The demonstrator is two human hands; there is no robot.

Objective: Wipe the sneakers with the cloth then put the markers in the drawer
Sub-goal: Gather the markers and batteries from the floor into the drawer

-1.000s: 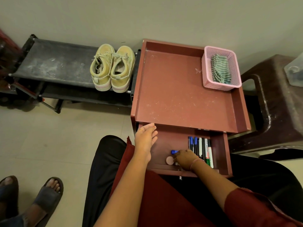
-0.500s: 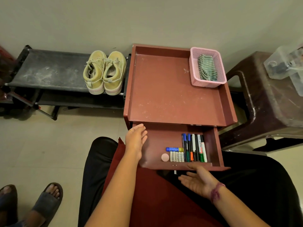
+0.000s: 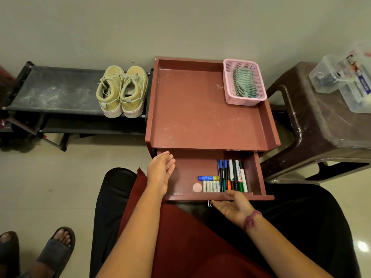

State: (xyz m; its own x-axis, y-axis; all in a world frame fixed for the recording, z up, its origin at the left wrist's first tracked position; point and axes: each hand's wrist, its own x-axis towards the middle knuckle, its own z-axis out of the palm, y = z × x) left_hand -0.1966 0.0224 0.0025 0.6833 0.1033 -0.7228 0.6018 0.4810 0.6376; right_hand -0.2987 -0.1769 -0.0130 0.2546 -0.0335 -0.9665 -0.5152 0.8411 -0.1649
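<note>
Left hand (image 3: 161, 171): fingers relaxed, empty, over drawer's (image 3: 186, 173) left edge | Right hand (image 3: 230, 207): palm up, fingers straight, at drawer front | Markers (image 3: 232, 175): inside drawer, just beyond right hand

The sneakers (image 3: 122, 91) stand side by side on the rack (image 3: 54, 91), just left of the table (image 3: 192, 117). A basket (image 3: 259, 85) sits in the table's far right corner with the cloth (image 3: 243, 82) in it. Below the table's near edge the drawer (image 3: 186, 173) stands open; the markers (image 3: 232, 175) lie in its right part, batteries (image 3: 211, 186) just left of them. A stool (image 3: 321, 125) stands right of the table.
</note>
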